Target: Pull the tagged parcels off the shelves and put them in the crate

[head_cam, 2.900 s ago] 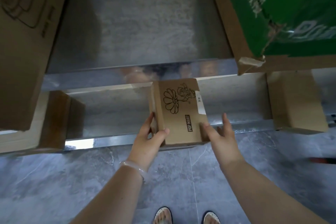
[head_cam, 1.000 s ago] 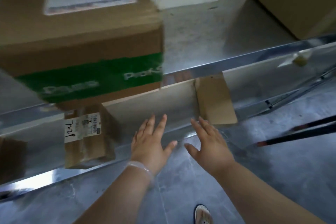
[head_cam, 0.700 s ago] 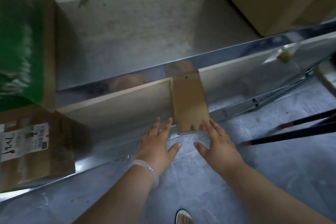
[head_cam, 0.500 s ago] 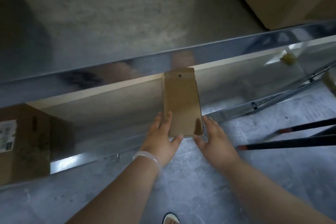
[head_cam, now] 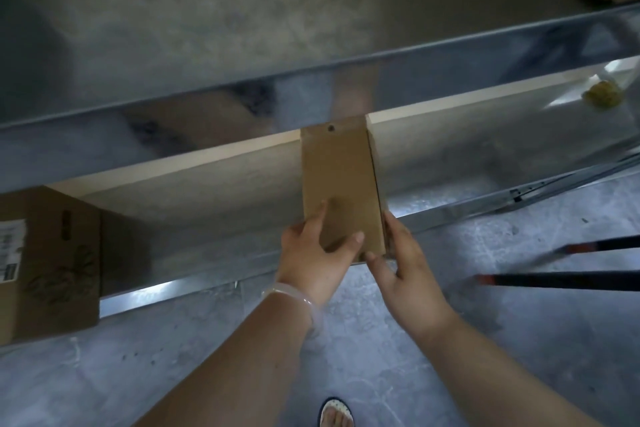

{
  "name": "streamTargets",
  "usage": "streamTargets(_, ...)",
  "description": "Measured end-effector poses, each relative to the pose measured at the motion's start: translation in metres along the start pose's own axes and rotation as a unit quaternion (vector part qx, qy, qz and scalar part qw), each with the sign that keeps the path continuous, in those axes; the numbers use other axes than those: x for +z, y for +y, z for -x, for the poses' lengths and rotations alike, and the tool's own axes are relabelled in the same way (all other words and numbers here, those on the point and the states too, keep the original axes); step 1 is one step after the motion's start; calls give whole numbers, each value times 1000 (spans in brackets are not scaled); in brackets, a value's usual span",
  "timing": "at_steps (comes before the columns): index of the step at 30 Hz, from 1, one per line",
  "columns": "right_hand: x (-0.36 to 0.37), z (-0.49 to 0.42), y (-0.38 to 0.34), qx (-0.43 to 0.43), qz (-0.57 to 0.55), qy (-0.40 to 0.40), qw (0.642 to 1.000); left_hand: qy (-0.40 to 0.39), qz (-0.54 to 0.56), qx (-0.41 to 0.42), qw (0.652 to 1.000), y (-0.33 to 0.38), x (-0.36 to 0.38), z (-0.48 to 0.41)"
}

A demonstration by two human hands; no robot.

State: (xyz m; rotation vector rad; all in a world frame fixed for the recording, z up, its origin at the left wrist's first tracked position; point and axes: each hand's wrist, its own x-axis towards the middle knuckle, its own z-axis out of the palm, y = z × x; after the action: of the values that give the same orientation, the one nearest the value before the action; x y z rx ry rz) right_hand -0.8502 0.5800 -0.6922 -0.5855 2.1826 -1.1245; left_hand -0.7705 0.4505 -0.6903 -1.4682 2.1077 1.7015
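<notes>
Holding the near end of a thin brown cardboard box [head_cam: 341, 184], the left hand [head_cam: 311, 256] has its fingers [head_cam: 317, 218] curled up the left side and its thumb lying flat on top. The right hand [head_cam: 405, 267] is on the other side. Its fingers [head_cam: 393, 225] lie close together along the right side of the box, and its thumb touches the near corner. The box is squeezed between the two hands.

The box is at the low shiny metal shelf [head_cam: 467, 184], with its long side pointing away from the person. Its near end is at the front edge of the shelf. Its far end, which has a small dark hole in it, reaches under the shiny metal rail [head_cam: 207, 121] of the shelf above. A pale wooden board [head_cam: 207, 177] runs along the back of the low shelf, on both sides of the box. I cannot tell if the box rests on the shelf or is lifted a little.

A clear round bracelet [head_cam: 298, 298] is on the left wrist. Far to the left on the same shelf stands a bigger brown cardboard box [head_cam: 52, 270] with a white label [head_cam: 10, 250] on top. It is well apart from the thin box. Over the grey stone floor [head_cam: 519, 340], right of the hands, are two black sticks with orange tips [head_cam: 561, 279]. A small yellow lump [head_cam: 602, 99] is at the far right end of the shelf. One foot in a spotted sandal [head_cam: 336, 414] shows at the bottom.
</notes>
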Motion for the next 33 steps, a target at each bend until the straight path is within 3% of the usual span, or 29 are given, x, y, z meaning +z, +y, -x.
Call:
streamTargets(8, 15, 24, -23, -76, 36, -24, 996, 14, 70, -34, 997, -5, -19, 6)
streamTargets(11, 20, 25, -22, -94, -1, -3, 996, 5, 119, -35, 992, -16, -28, 7)
streamTargets(14, 19, 20, -24, 6, -102, 60, 993, -13, 187, -29, 982, -26, -33, 11)
streamTargets(17, 16, 10, -29, 157, -181, -5, 971, -59, 268, -10, 962, -31, -34, 16)
streamTargets(20, 20, 4, -30, 215, -293, -60, 930, -94, 341, -10, 935, -33, -36, 17)
streamTargets(22, 23, 1, -29, 233, -399, -73, 884, -112, 358, -11, 927, -36, -39, 18)
streamTargets(23, 23, 1, -31, 236, -420, -81, 873, -126, 355, -9, 926, -38, -40, 18)
streamTargets(27, 26, 4, -33, 226, -372, -132, 891, -166, 323, 0, 932, -41, -45, 23)
streamTargets(33, 22, 7, -33, 171, -301, -26, 938, -60, 121, 108, 985, -43, -60, 29)
